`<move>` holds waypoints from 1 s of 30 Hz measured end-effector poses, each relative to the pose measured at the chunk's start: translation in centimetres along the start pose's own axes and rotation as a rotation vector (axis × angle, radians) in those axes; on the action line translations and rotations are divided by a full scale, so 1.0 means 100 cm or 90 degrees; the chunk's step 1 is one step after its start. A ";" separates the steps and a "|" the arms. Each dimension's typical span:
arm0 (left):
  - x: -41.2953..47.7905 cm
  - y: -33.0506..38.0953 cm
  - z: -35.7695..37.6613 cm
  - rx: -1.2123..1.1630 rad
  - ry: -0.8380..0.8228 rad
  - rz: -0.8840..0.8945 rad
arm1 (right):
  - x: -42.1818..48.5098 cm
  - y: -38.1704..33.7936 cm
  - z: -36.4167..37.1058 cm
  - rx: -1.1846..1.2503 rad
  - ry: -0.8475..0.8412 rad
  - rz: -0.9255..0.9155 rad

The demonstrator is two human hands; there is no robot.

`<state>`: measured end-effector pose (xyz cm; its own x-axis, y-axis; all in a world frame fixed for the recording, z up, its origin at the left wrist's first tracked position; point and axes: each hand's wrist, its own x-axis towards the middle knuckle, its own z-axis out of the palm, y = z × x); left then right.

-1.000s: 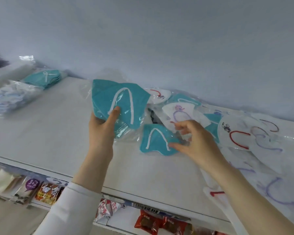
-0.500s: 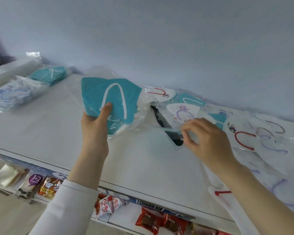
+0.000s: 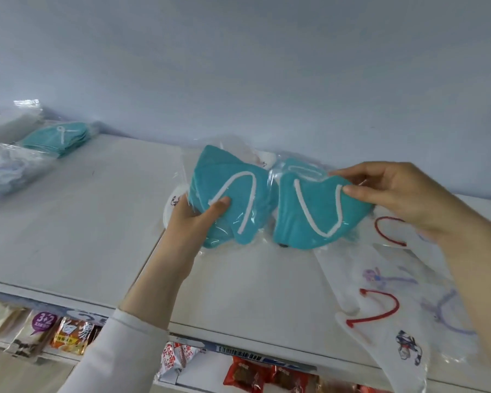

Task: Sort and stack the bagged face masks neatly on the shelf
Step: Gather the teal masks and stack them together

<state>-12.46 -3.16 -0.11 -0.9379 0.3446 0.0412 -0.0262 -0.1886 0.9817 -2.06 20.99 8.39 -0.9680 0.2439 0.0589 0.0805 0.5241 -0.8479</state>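
Two teal bagged masks are held side by side just above the shelf (image 3: pixel 82 222). The teal bundle (image 3: pixel 230 194), seemingly more than one bag, is gripped in the left hand (image 3: pixel 190 222) with the thumb pressed across its front. The single teal mask (image 3: pixel 315 217) hangs from a pinch by the fingers (image 3: pixel 360 191) of the right hand (image 3: pixel 400 197) at its upper right corner. Their inner edges nearly touch.

The bags are slick plastic, so merging them could let the bundle fan out and shed a bag under that one thumb. The corner pinch leaves the single mask free to swing or slide out. The teal stack (image 3: pixel 57 137) sits well apart at the back left, and a loose carry there risks a crooked pile. Loose white masks (image 3: pixel 380 307) lie near the shelf's front edge at right, and a sleeve could sweep them off toward the snack packets (image 3: pixel 71 336) below.
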 end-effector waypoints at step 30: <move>-0.010 -0.009 0.008 -0.055 -0.001 0.070 | -0.007 0.039 0.098 0.585 0.051 0.124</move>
<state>-11.26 -2.57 -0.85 -0.9362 0.3188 0.1480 0.0471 -0.3035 0.9517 -3.41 14.90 -0.13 -0.9353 0.3325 -0.1208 -0.0123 -0.3720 -0.9281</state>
